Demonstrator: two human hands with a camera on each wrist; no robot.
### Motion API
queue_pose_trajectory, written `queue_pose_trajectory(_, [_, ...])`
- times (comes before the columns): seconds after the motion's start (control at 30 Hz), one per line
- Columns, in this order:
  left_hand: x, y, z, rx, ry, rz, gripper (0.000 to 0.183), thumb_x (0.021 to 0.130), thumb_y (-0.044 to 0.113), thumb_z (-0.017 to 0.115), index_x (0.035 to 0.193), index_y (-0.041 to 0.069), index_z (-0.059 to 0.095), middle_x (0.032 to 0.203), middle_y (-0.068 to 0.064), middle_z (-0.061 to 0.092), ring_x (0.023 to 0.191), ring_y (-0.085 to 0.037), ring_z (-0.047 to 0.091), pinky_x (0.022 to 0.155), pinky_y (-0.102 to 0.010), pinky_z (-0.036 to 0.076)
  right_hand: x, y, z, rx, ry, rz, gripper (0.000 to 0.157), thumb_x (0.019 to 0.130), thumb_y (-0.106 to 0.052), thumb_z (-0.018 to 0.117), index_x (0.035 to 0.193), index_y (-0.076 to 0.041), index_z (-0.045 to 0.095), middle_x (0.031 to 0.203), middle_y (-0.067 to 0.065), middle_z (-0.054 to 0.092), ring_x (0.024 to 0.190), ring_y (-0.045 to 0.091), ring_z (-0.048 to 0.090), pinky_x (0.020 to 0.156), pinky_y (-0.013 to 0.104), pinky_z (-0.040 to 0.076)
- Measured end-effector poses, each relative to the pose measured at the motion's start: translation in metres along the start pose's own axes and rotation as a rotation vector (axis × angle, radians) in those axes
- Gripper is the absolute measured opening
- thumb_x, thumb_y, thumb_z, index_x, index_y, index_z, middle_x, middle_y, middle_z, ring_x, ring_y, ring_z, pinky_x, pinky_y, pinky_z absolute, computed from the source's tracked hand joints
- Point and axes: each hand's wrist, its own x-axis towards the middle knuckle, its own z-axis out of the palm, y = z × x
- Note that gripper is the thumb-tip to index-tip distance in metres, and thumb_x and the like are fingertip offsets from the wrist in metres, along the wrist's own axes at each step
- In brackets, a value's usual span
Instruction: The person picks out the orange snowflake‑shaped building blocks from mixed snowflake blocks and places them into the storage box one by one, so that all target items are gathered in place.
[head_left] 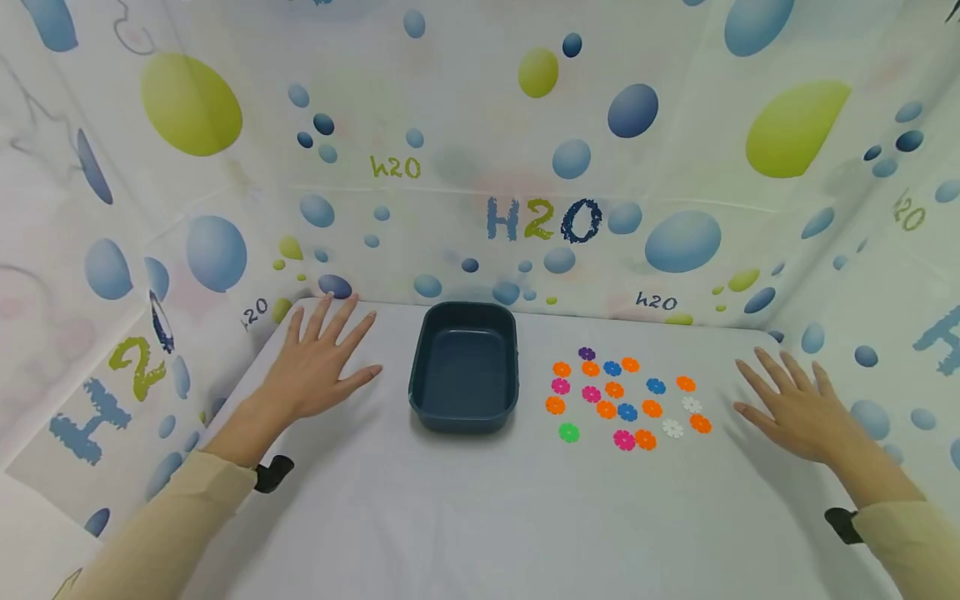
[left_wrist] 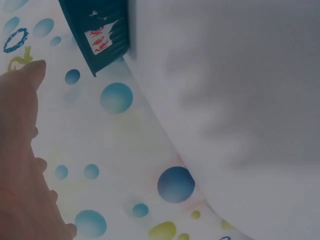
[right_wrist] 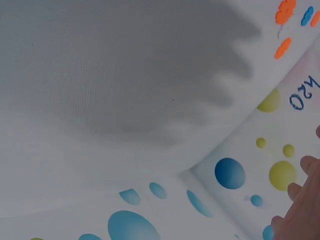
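My left hand (head_left: 318, 362) is held with fingers spread and straight, left of a dark teal plastic bin (head_left: 465, 423), and holds nothing. In the left wrist view the same hand (left_wrist: 20, 150) shows along the left side, with part of the bin (left_wrist: 112, 37) at the top. Fingers spread, my right hand (head_left: 795, 408) hovers at the right, its shadow falling on the table. Between it and the bin lie several small flower-shaped discs, among them an orange disc (head_left: 701, 424), a white disc (head_left: 672, 428), a green disc (head_left: 569, 432) and a purple disc (head_left: 587, 353).
A white cloth covers the table (head_left: 450, 517). Behind it and on both sides hangs a white curtain (head_left: 465, 100) printed with blue and green bubbles. A label (left_wrist: 101, 37) with red marks is stuck on the bin's outside.
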Motion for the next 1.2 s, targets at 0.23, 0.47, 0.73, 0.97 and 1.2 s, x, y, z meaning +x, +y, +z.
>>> queue_pose_trajectory(0.23, [0.003, 0.007, 0.008, -0.049, -0.005, -0.001, 0.084, 0.097, 0.057, 0.059, 0.163, 0.014, 0.028, 0.170, -0.015, 0.012, 0.154, -0.046, 0.005, 0.117, -0.074, 0.009, 0.004, -0.014, 0.005, 0.042, -0.033, 0.006, 0.077, 0.103, -0.046, 0.055, 0.162, -0.011, 0.021, 0.164, 0.028, 0.018, 0.146, 0.056, 0.014, 0.115, 0.076, -0.004])
queue_pose_trajectory(0.47, [0.008, 0.012, 0.015, -0.136, -0.045, -0.027, 0.084, 0.098, 0.054, 0.060, 0.163, 0.015, 0.025, 0.170, -0.017, 0.012, 0.153, -0.049, 0.005, 0.117, -0.074, 0.006, 0.009, -0.024, 0.014, 0.129, -0.072, 0.033, 0.075, 0.104, -0.048, 0.052, 0.161, -0.008, 0.023, 0.162, 0.031, 0.019, 0.145, 0.058, 0.013, 0.113, 0.079, 0.001])
queue_pose_trajectory(0.73, [0.011, 0.017, 0.020, -0.298, -0.041, -0.045, 0.085, 0.097, 0.047, 0.066, 0.163, 0.013, 0.025, 0.168, -0.020, 0.017, 0.151, -0.052, 0.011, 0.115, -0.075, 0.014, 0.018, -0.033, 0.014, 0.261, -0.087, 0.045, 0.078, 0.103, -0.046, 0.058, 0.158, -0.001, 0.026, 0.158, 0.036, 0.020, 0.139, 0.061, 0.021, 0.109, 0.079, 0.017])
queue_pose_trajectory(0.97, [0.016, 0.019, 0.024, -0.487, -0.064, -0.073, 0.085, 0.099, 0.039, 0.068, 0.164, 0.012, 0.020, 0.167, -0.021, 0.017, 0.151, -0.048, 0.016, 0.114, -0.074, 0.022, 0.027, -0.036, 0.014, 0.417, -0.094, 0.107, 0.079, 0.102, -0.040, 0.062, 0.155, 0.007, 0.026, 0.154, 0.039, 0.024, 0.136, 0.059, 0.026, 0.102, 0.081, 0.029])
queue_pose_trajectory(1.2, [0.021, 0.020, 0.026, -0.655, -0.076, -0.109, 0.086, 0.100, 0.033, 0.067, 0.163, 0.007, 0.015, 0.164, -0.024, 0.022, 0.149, -0.045, 0.027, 0.116, -0.066, 0.029, 0.036, -0.038, 0.014, 0.535, -0.092, 0.180, 0.073, 0.102, -0.029, 0.064, 0.150, 0.013, 0.030, 0.147, 0.041, 0.030, 0.125, 0.057, 0.041, 0.097, 0.070, 0.046])
